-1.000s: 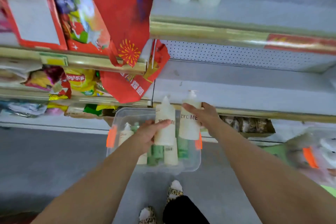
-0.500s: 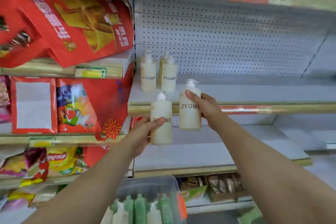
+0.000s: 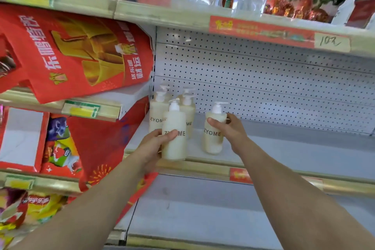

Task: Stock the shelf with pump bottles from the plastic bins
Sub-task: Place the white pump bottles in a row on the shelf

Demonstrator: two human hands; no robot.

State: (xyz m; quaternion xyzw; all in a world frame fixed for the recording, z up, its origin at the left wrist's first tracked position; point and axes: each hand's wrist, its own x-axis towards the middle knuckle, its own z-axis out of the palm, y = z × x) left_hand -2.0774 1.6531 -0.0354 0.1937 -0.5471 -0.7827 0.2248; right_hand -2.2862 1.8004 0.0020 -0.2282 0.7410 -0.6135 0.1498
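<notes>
My left hand (image 3: 156,142) grips a cream ZYOME pump bottle (image 3: 174,142) at the front lip of the grey shelf (image 3: 284,152). My right hand (image 3: 229,130) grips a second cream pump bottle (image 3: 213,140), whose base is on or just above the shelf board. Two more of these bottles stand behind them at the shelf's left end, one (image 3: 155,115) against the divider and one (image 3: 188,113) beside it. The plastic bin is out of view.
A white pegboard back wall (image 3: 263,87) runs behind the shelf, with bare board to the right of the bottles. Red gift bags (image 3: 77,55) and snack packs (image 3: 36,205) fill the left bay. Another bare shelf (image 3: 192,209) lies below. Goods crowd the top shelf (image 3: 243,2).
Both hands have carried their bottles up from the bin to the shelf level and forward onto its front part. The view has tilted up, so the bin has dropped out of sight.
</notes>
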